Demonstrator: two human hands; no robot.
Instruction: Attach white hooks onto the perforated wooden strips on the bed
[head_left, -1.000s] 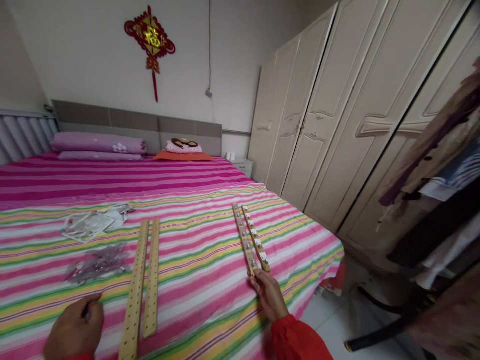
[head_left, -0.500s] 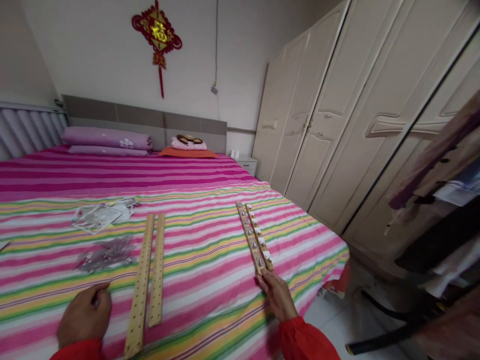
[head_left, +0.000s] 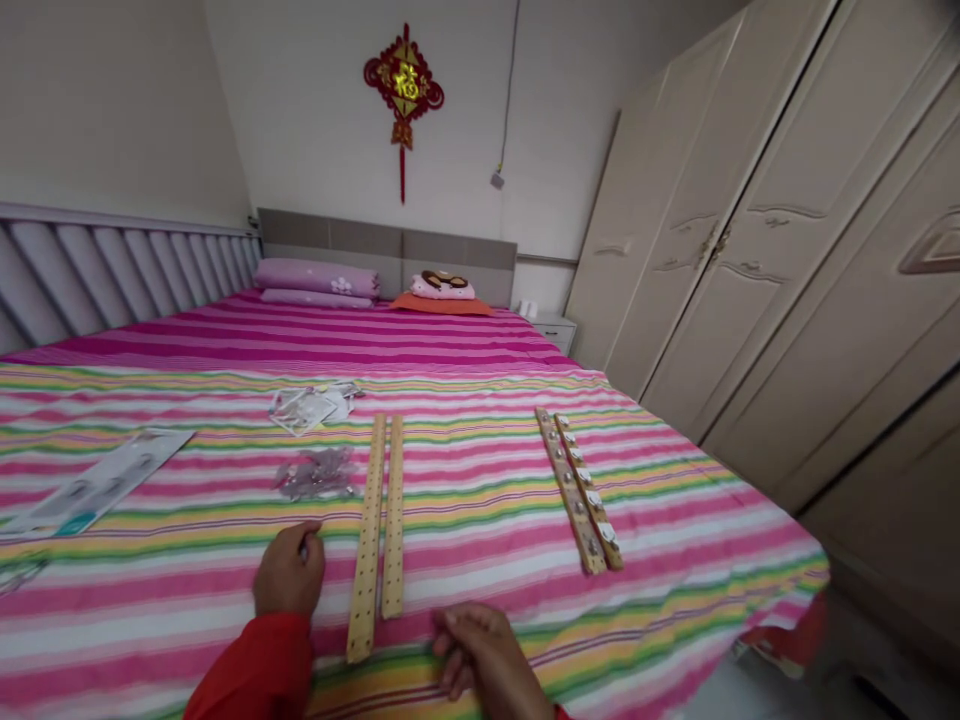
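My left hand (head_left: 291, 570) rests on the striped bedspread in a loose fist, with nothing visible in it. Just right of it lie two perforated wooden strips, a longer strip (head_left: 367, 545) and a shorter strip (head_left: 393, 530), side by side. Below the shorter strip's near end is my right hand (head_left: 484, 650), empty, its fingers half curled and apart. Farther right lie two narrow wooden strips: one strip with metal knobs (head_left: 568, 480), and beside it one strip with white-topped pieces (head_left: 591, 495). Neither is touched.
A heap of small plastic packets (head_left: 319, 472) lies beyond my left hand, with more clear packets (head_left: 311, 405) behind it. A long flat package (head_left: 105, 485) is at the left. Folded bedding (head_left: 319, 278) sits by the headboard. A wardrobe (head_left: 697, 220) stands along the right.
My right hand has let go of the knobbed strip and moved left toward the perforated strips. The view has turned rightward-shifting everything, showing the long package at the left. My left hand keeps its fist.
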